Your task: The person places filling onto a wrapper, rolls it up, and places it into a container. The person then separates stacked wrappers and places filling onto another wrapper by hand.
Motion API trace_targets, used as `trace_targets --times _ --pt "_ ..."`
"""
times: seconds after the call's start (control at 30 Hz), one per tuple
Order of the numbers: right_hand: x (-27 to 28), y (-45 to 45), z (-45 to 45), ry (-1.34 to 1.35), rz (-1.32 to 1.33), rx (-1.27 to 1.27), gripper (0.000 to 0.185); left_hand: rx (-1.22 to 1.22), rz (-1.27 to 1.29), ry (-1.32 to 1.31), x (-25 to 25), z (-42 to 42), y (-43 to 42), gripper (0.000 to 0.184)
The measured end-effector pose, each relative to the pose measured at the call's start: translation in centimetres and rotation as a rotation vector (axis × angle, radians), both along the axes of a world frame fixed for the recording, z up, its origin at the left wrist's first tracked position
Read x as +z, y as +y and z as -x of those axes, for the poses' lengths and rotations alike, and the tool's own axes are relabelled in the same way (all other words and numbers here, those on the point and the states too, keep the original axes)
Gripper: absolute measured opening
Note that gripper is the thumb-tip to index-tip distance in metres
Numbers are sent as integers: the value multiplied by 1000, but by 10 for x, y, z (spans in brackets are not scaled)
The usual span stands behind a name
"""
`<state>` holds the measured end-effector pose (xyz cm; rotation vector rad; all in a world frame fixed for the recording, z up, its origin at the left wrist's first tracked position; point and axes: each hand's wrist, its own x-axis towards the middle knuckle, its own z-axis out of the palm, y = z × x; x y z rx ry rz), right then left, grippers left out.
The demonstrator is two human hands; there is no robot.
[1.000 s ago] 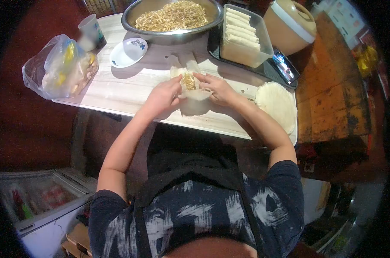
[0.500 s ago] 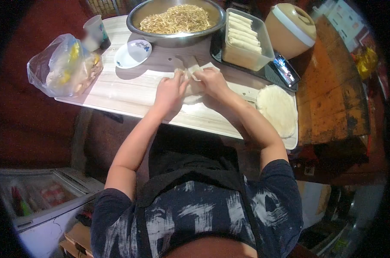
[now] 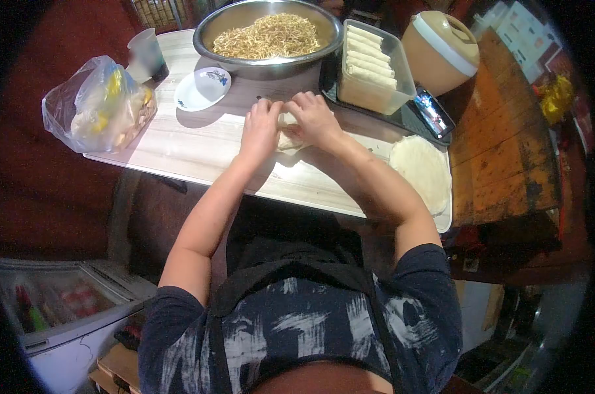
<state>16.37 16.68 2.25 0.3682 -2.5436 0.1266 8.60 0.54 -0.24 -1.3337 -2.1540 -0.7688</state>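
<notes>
A pale spring roll wrapper (image 3: 289,142) lies on the table between my two hands, mostly covered by them. My left hand (image 3: 262,126) is closed on its left side, fingers bent over the far part. My right hand (image 3: 313,119) grips the right side in the same way, its fingertips close to those of the left. Whatever filling the wrapper holds is hidden. Beyond my hands is a steel bowl (image 3: 209,62) heaped with shredded filling (image 3: 268,37). Near my right forearm lies a stack of round wrappers (image 3: 420,172).
A plastic tub (image 3: 376,97) of rolled spring rolls (image 3: 370,58) stands on a dark tray (image 3: 333,94), beside a phone (image 3: 434,115) and a tan cooler jug (image 3: 440,44). Leftward are a white dish (image 3: 203,90), a plastic cup (image 3: 146,54) and a plastic bag (image 3: 104,108).
My fingers have curled over the wrapper's far flaps, which stood up in view before and are now covered. Both hands have come closer together.
</notes>
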Motion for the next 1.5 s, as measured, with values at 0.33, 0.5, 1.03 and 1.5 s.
trace_targets --times 0.33,0.5,1.03,1.5 --pt "28 6 -37 -441 316 169 34 -192 111 -672 15 -1 -36 62" --pt "8 1 -39 -219 -100 253 26 -348 383 -281 22 -7 -41 102" --pt "-15 22 8 -263 650 79 15 -351 209 -434 19 22 -10 31" --pt "-26 37 27 -428 374 4 24 -126 166 -408 8 32 9 25"
